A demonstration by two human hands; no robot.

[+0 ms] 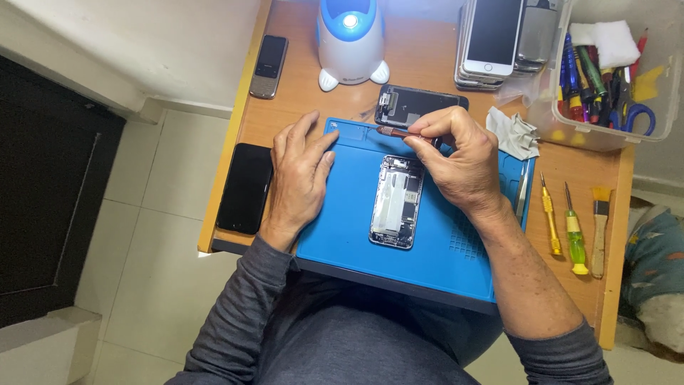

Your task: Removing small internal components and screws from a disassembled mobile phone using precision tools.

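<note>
White-and-blue lamp [350, 43] at the surface's far edge, stacked phones [491, 39] beside it; clear tool bin [605, 71], two yellow screwdrivers [563, 228], small brush [600, 232]

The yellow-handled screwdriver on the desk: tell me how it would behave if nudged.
The yellow-handled screwdriver looks stiff and light. Its rounded handle would probably roll sideways on the smooth wooden desk. It might stop against the green-handled screwdriver lying beside it.

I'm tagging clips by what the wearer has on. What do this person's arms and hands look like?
Both arms wear dark grey long sleeves of soft knit cloth. The left sleeve reaches the wrist; the right sleeve is pushed up, leaving the forearm bare. The left hand and right hand are bare: no gloves, rings, watch or bracelet show.
</note>
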